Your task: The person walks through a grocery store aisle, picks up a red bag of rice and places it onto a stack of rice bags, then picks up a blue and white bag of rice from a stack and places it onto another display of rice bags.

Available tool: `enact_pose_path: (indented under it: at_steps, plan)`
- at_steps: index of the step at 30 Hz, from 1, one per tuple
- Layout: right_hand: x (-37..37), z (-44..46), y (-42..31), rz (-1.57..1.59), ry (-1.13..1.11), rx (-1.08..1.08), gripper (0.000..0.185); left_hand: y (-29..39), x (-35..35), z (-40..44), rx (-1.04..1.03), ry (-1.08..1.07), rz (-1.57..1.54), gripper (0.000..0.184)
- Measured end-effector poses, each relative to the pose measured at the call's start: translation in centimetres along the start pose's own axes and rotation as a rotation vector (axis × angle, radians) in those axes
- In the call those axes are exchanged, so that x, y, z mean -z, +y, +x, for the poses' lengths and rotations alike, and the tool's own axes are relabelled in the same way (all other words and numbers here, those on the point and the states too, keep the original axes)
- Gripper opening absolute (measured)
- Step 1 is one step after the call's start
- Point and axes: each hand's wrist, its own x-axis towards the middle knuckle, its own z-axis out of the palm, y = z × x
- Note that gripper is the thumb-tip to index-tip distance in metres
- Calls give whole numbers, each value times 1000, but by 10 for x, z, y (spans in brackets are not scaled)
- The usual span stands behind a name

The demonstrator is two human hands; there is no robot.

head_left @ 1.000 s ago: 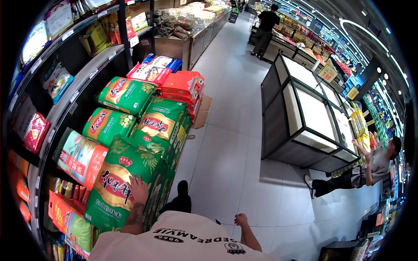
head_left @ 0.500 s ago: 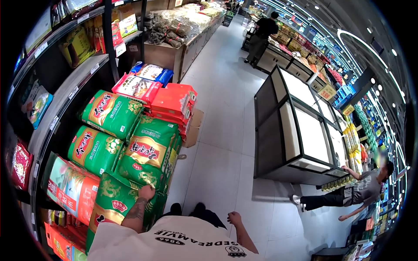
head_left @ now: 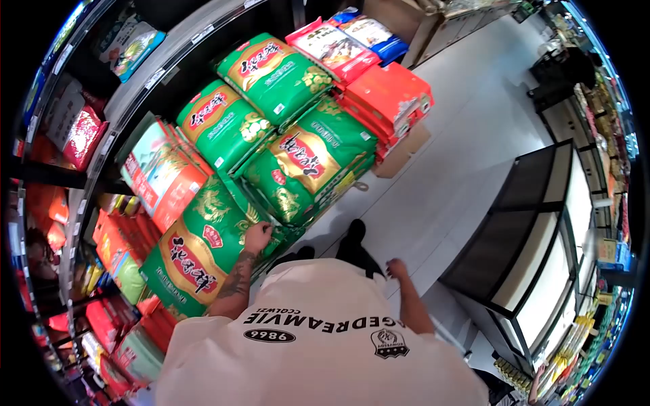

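My left hand (head_left: 258, 238) is closed on the upper corner of a green rice bag (head_left: 196, 254) with a gold and red label. That bag lies at a slant beside the display, its lower end close to my white shirt. Above it, several more green rice bags (head_left: 306, 161) are stacked, and a red and white bag (head_left: 162, 179) leans at its left. My right hand (head_left: 397, 268) hangs by my right side over the floor, its fingers curled in and nothing seen in them.
Shelves (head_left: 128, 111) of packaged goods run along the left. Red packs (head_left: 384, 98) sit on a cardboard box (head_left: 404, 152) at the far end of the stack. A black-framed display stand (head_left: 535, 247) is on the right, across the grey floor (head_left: 467, 122).
My view has swung left and down, so the stack appears further right. The held rice bag shows more of its label now. My left hand keeps its grip; my right hand stays at my side.
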Motion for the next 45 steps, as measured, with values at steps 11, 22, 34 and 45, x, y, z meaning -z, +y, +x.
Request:
enact_pose_path:
  at_steps: [11, 22, 34, 45]
  plan:
    - [180, 132, -220, -42, 37, 236, 19, 8, -46, -83, 408, 263, -213, 30]
    - [27, 144, -388, -530, -369, 706, 21, 33, -226, -275, 989, 298, -265, 29]
    - [-97, 71, -380, -925, -677, 808, 22, 47, -402, -277, 1199, 378, -797, 29]
    - [-326, -149, -412, -877, -932, 1051, 25, -80, -154, -389, 1042, 964, -641, 31]
